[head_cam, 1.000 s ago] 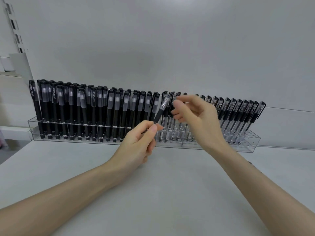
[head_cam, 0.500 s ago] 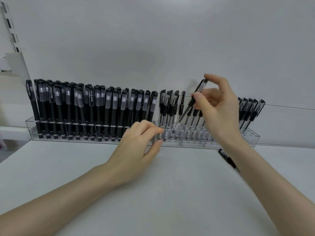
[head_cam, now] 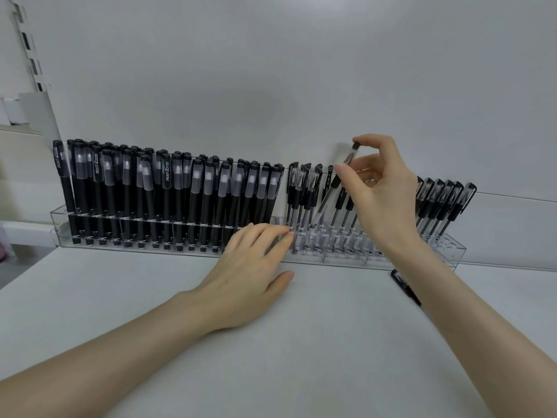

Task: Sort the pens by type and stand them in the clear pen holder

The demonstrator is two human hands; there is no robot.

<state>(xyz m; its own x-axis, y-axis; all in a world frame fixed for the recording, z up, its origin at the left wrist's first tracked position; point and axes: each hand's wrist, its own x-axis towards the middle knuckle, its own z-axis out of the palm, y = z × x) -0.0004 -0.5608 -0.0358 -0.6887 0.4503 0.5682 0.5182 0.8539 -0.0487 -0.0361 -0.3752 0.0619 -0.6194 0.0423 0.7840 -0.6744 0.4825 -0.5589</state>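
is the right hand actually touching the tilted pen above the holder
Touching: the head view shows the right hand pinching the tilted pen near its top end between thumb and fingertip.

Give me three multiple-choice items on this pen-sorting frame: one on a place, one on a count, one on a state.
1. Where does the loose pen lie?
A. On the table, before the pen holder
B. Across the holder's top
C. In a drawer

2. How many pens does the right hand pinch?
A. None
B. Two
C. One

3. How is the held pen placed?
A. Flat
B. Tilted, lower end at the holder
C. Upright, fully seated

Answers:
1 A, it lies flat near the holder's right end.
2 C, thumb and forefinger pinch a single pen.
3 B, its top leans right.
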